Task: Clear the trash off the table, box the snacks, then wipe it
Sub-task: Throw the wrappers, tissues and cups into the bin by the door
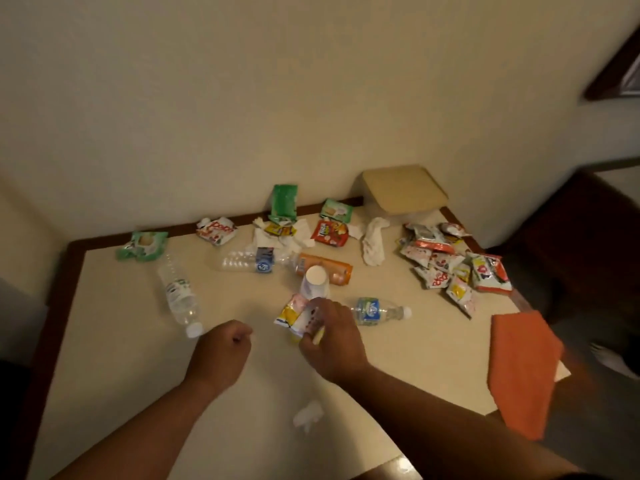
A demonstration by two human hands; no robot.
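My right hand (330, 336) is closed on a crumpled yellow and white wrapper (294, 315) at the middle of the cream table (114, 341). My left hand (221, 351) is a loose fist just left of it, holding nothing. Empty plastic bottles lie at the left (178, 296), behind (249, 260) and to the right (375, 310). A paper cup (314, 282) stands upside down beside an orange packet (329, 268). Torn wrappers and tissues (280, 233) litter the far edge. A pile of sealed snack packets (450, 261) lies at the right, in front of a lidded box (405, 194).
An orange cloth (523, 368) hangs over the table's right edge. A crumpled tissue (308, 415) lies near the front edge. A white rag (374, 242) lies near the box. The wall runs along the table's far side; dark wooden furniture (581, 244) stands at the right.
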